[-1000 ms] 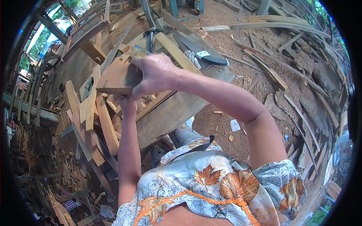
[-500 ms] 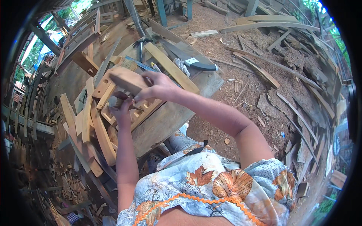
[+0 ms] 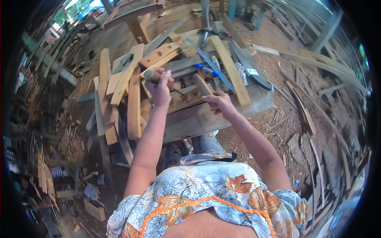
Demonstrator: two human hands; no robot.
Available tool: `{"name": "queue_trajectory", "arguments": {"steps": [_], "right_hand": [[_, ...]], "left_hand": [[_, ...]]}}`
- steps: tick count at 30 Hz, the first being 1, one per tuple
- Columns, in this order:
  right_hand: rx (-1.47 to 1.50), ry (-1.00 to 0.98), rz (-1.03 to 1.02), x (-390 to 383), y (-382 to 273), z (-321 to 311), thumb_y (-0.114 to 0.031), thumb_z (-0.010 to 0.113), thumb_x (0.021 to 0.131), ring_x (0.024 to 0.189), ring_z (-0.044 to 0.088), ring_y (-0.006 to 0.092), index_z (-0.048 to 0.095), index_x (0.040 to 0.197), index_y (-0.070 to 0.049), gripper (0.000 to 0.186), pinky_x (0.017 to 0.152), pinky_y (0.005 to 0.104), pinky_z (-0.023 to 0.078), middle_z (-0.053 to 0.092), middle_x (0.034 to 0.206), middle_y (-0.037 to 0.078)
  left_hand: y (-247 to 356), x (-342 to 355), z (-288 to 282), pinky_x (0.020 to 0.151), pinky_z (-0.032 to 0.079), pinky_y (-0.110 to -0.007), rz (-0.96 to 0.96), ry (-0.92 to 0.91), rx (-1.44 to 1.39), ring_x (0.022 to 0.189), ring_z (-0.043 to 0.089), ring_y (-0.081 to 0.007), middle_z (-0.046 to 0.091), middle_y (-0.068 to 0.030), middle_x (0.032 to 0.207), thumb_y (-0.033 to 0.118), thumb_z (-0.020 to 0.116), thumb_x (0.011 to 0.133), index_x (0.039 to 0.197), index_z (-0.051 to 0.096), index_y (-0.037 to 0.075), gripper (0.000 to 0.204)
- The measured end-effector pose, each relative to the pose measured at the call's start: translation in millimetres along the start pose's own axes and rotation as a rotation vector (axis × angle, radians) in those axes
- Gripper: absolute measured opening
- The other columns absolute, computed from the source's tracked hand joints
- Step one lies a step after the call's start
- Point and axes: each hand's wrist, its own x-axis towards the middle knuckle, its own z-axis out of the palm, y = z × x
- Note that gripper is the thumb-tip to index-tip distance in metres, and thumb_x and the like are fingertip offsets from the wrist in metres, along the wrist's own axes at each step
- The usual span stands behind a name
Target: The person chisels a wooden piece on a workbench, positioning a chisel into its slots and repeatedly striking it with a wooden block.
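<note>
Low on a cluttered bench (image 3: pixel 206 123), my left hand (image 3: pixel 160 85) is closed around a round wooden handle (image 3: pixel 152 75), apparently a chisel, whose shaft points toward the middle. My right hand (image 3: pixel 218 102) grips a flat wooden block (image 3: pixel 202 84). Beneath and between them is a timber piece with cut recesses (image 3: pixel 186 102). A board with several holes (image 3: pixel 158 55) lies behind my left hand. Blue markers (image 3: pixel 207 70), a blue ruler (image 3: pixel 217 71) and a long yellowish plank (image 3: pixel 229 69) lie beyond my right hand.
A hammer (image 3: pixel 204 36) lies at the back, a black-handled saw (image 3: pixel 252 73) on the right. Loose timber (image 3: pixel 134 107) crowds the left side. A wooden frame (image 3: pixel 135 20) stands beyond. Offcuts and long strips (image 3: pixel 305 111) litter the dirt floor.
The view has shifted. My hands have separated: my right hand has drawn down and right with the block, its end now upward, and my left hand has risen into view with the handle.
</note>
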Motion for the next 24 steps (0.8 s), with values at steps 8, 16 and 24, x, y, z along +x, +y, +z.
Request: {"name": "queue_trajectory", "arguments": {"steps": [8, 16, 24], "right_hand": [[0.007, -0.034, 0.005, 12.2, 12.5, -4.4, -0.043, 0.077, 0.067, 0.073, 0.06, 0.0165, 0.06, 0.108, 0.001, 0.062, 0.055, 0.03, 0.047, 0.062, 0.088, 0.007], [-0.036, -0.033, -0.143, -21.3, -60.5, -4.1, -0.033, 0.077, 0.067, 0.066, 0.061, 0.0149, 0.058, 0.113, -0.002, 0.058, 0.054, 0.0282, 0.047, 0.061, 0.082, 0.005], [-0.206, -0.028, -1.052, -76.0, -151.7, 16.0, -0.022, 0.081, 0.057, 0.088, 0.06, 0.0176, 0.048, 0.13, -0.002, 0.082, 0.077, 0.0304, 0.048, 0.061, 0.098, 0.009]], "left_hand": [[1.5, -10.0, 11.8, 0.052, 0.05, -0.026, -0.056, -0.158, 0.044, 0.054, 0.056, -0.0129, 0.055, -0.0045, 0.073, 0.001, 0.066, 0.077, 0.091, 0.055, 0.002, 0.018], [-9.5, -15.7, 16.7, 0.051, 0.047, -0.023, -0.007, -0.203, 0.143, 0.056, 0.056, -0.0085, 0.057, -0.0014, 0.071, 0.002, 0.066, 0.079, 0.087, 0.055, 0.005, 0.013], [-12.2, -21.7, 22.9, 0.059, 0.049, -0.025, 0.097, -0.214, 0.153, 0.063, 0.056, -0.0068, 0.058, 0.0011, 0.07, 0.001, 0.069, 0.076, 0.081, 0.056, 0.004, 0.015]]}}
